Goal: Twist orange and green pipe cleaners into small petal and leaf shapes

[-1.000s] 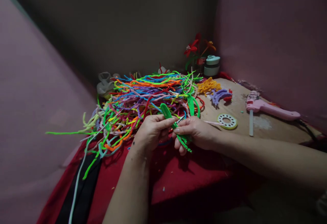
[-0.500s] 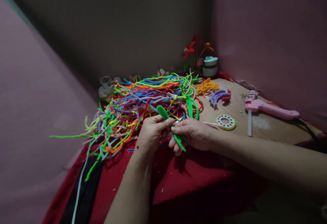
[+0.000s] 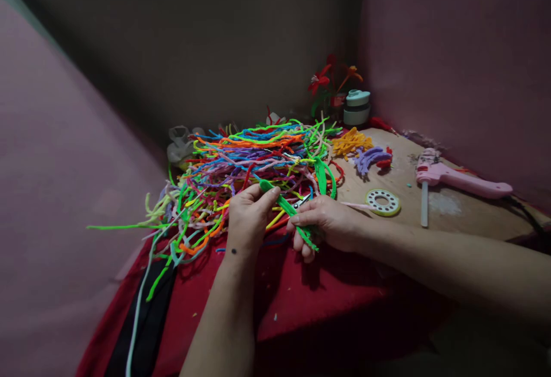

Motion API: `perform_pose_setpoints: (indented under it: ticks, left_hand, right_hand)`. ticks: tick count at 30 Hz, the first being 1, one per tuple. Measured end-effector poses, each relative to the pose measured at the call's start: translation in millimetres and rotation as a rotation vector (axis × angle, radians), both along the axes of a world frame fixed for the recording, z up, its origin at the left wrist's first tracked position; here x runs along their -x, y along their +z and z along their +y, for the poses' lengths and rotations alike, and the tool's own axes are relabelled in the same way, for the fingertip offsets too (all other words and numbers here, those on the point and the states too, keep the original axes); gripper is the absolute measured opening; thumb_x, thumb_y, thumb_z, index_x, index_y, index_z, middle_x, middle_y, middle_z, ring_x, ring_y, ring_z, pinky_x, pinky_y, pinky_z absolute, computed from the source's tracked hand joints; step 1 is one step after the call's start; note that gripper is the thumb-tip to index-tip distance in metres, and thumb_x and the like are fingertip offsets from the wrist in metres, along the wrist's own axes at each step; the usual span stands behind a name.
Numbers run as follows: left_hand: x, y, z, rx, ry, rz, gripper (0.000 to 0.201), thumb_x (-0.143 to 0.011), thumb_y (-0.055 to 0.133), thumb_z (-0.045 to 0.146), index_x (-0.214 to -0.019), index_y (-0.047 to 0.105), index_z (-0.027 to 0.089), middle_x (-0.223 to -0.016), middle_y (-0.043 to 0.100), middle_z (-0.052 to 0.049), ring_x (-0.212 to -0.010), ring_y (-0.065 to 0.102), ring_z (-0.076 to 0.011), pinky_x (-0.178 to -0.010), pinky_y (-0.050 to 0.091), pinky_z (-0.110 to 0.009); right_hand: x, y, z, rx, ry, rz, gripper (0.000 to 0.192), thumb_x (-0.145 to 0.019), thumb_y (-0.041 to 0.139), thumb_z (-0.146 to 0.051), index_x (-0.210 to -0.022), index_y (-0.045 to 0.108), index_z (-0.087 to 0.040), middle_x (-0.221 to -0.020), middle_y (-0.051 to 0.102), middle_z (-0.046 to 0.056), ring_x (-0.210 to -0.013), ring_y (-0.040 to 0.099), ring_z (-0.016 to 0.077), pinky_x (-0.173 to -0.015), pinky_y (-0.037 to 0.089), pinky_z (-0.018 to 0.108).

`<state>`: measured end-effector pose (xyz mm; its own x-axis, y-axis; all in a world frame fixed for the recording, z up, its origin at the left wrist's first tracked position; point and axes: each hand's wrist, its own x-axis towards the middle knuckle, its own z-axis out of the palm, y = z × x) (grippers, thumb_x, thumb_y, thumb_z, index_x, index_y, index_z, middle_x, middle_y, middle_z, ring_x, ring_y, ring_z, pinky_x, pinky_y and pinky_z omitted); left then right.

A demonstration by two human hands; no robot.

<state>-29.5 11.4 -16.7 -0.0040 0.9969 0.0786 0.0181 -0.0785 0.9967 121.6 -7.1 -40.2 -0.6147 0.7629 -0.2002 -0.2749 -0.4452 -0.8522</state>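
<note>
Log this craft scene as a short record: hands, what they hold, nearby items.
left hand: fingers pinch the upper end of a green pipe cleaner
right hand: grips the lower end of the same pipe cleaner
pile: mixed-colour pipe cleaners, behind the hands
glue gun: pink, lying on the table, right
ring: pale disc with holes, beside the right hand
cloth: red, under the hands

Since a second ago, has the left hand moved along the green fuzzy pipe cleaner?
Yes. The left hand slid left, away from the right hand, toward the tip of the green fuzzy pipe cleaner.
</note>
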Motion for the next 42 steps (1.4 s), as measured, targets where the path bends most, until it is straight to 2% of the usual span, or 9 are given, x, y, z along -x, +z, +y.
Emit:
perform_pose_setpoints:
  ticks: [5, 11, 13, 24, 30, 33, 36, 39, 42]
  left_hand:
    - [-2, 1.7, -2, -0.090, 0.096, 0.133, 0.021, -0.066, 0.070, 0.032, -0.065, 0.060, 0.013, -0.051, 0.041, 0.006, -0.044, 0.033, -0.0033, -0.040, 0.025, -0.017]
    - [3, 5.9, -5, 0.303, -0.306, -0.043, 0.025, -0.062, 0.073, 0.031, -0.075, 0.063, 0.012, -0.053, 0.052, 0.002, -0.043, 0.045, -0.0062, -0.042, 0.030, -0.018]
    - [3, 4.0, -5, 0.359, -0.363, -0.055, 0.025, -0.062, 0.074, 0.030, -0.076, 0.064, 0.012, -0.055, 0.057, -0.001, -0.045, 0.049, -0.0076, -0.043, 0.032, -0.019]
    - [-3, 6.4, -6, 0.225, -0.123, 0.047, 0.025, -0.062, 0.073, 0.032, -0.059, 0.055, 0.014, -0.042, 0.051, 0.003, -0.033, 0.041, -0.0070, -0.034, 0.027, -0.020]
    - [-3, 7.9, -7, 0.200, -0.131, 0.096, 0.027, -0.065, 0.070, 0.034, -0.060, 0.053, 0.014, -0.045, 0.048, 0.004, -0.036, 0.042, -0.0076, -0.037, 0.030, -0.021]
    - [1, 15.1, -8, -0.014, -0.035, 0.245, 0.024, -0.066, 0.070, 0.033, -0.075, 0.058, 0.015, -0.060, 0.056, 0.001, -0.049, 0.051, -0.0104, -0.046, 0.039, -0.023]
    - [7, 23.7, -12, -0.551, 0.167, 0.560, 0.033, -0.067, 0.071, 0.024, -0.098, 0.061, 0.022, -0.096, 0.063, -0.004, -0.089, 0.058, -0.0191, -0.076, 0.047, -0.032]
    - [10, 25.7, -13, -0.924, 0.006, 0.966, 0.022, -0.073, 0.066, 0.019, -0.094, 0.066, 0.027, -0.113, 0.062, -0.003, -0.119, 0.044, -0.0243, -0.103, 0.030, -0.045]
    - [8, 20.5, -12, -0.987, -0.234, 1.163, 0.010, -0.080, 0.060, 0.019, -0.083, 0.067, 0.025, -0.096, 0.069, 0.000, -0.114, 0.050, -0.0224, -0.109, 0.016, -0.050]
  right_hand:
    - [1, 3.9, 0, 0.025, -0.020, -0.030, 0.011, -0.076, 0.050, -0.013, -0.072, 0.058, -0.008, -0.050, 0.064, 0.008, -0.037, 0.058, 0.0163, -0.039, 0.049, 0.027]
    - [-1, 4.4, 2, 0.032, 0.001, 0.001, 0.010, -0.075, 0.049, -0.012, -0.072, 0.058, -0.009, -0.050, 0.064, 0.008, -0.037, 0.058, 0.0160, -0.040, 0.050, 0.027]
    - [-3, 4.1, 3, 0.033, 0.016, 0.030, 0.010, -0.075, 0.049, -0.012, -0.071, 0.058, -0.009, -0.050, 0.064, 0.008, -0.038, 0.058, 0.0160, -0.040, 0.050, 0.027]
    - [-4, 2.2, 6, 0.046, 0.010, 0.046, 0.012, -0.077, 0.050, -0.012, -0.077, 0.061, -0.007, -0.056, 0.065, 0.008, -0.043, 0.059, 0.0146, -0.045, 0.053, 0.028]
    - [-5, 0.7, 8, 0.011, -0.026, 0.005, 0.012, -0.079, 0.048, -0.011, -0.073, 0.058, -0.008, -0.052, 0.063, 0.008, -0.039, 0.057, 0.0147, -0.040, 0.051, 0.027]
    - [-7, 1.8, 12, 0.016, -0.021, -0.023, 0.013, -0.079, 0.048, -0.012, -0.073, 0.058, -0.008, -0.050, 0.063, 0.008, -0.037, 0.057, 0.0151, -0.038, 0.050, 0.026]
    - [-9, 5.7, 14, 0.016, -0.012, -0.075, 0.013, -0.078, 0.048, -0.012, -0.072, 0.059, -0.008, -0.048, 0.063, 0.007, -0.036, 0.056, 0.0148, -0.037, 0.049, 0.025]
    - [-11, 10.6, 14, -0.013, 0.005, -0.145, 0.014, -0.074, 0.048, -0.008, -0.064, 0.057, -0.009, -0.047, 0.062, 0.007, -0.035, 0.055, 0.0142, -0.037, 0.049, 0.024]
    - [-12, 13.0, 13, -0.060, 0.031, -0.212, 0.016, -0.071, 0.048, -0.007, -0.056, 0.055, -0.010, -0.046, 0.061, 0.006, -0.034, 0.054, 0.0138, -0.036, 0.048, 0.024]
